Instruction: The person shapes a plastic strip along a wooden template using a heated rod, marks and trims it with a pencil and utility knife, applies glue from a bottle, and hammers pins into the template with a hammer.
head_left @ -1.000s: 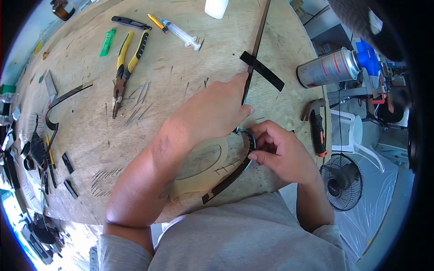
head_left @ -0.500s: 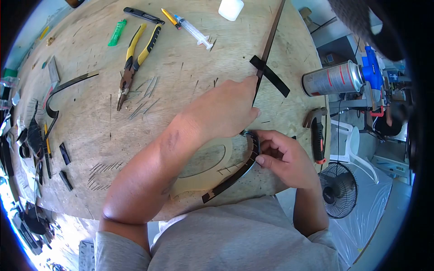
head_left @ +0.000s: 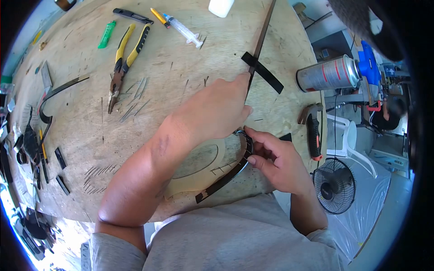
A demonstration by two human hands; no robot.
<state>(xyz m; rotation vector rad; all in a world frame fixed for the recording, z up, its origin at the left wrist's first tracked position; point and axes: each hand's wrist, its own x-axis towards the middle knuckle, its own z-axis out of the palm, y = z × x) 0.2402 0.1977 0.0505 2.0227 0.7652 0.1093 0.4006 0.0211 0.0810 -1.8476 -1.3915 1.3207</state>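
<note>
Taking the spread-handled pliers (head_left: 118,67) as the mark on the wooden table (head_left: 199,63), see a thin yellow stick (head_left: 43,147) far below and left of them, and a bent dark band (head_left: 63,89) well to their left. Nearer, but lower than the pliers, see two short black pieces (head_left: 60,158) and a patch of short dark lines (head_left: 101,170). Just left of the pliers' handles, notice a green lighter (head_left: 106,35); just right of their jaws, some loose thin wires (head_left: 142,88). Above the pliers, find a black knife (head_left: 131,16); above and right of them, a syringe (head_left: 183,31). Below and right of the pliers, see a pale flat plate (head_left: 187,184) with a round opening, partly hidden by the left forearm (head_left: 140,176). To the right of the pliers, find the left hand (head_left: 224,106) back up, with forefinger stretched to the long dark bar (head_left: 264,34), thumb sticking out, other fingers hidden; cannot tell about any pinch. Below and right of the pliers, along the plate's edge, see the curved dark strip (head_left: 226,178). Farther right, and lower than the pliers, find the right hand (head_left: 282,167) with fingers bent, thumb and forefinger touching the strip's outer edge; cannot tell if pinching or only pressing. Far right of the pliers, see a hammer-like tool (head_left: 313,133), a spray can (head_left: 327,74) with a blue top (head_left: 370,63), and a fan (head_left: 334,186)
</note>
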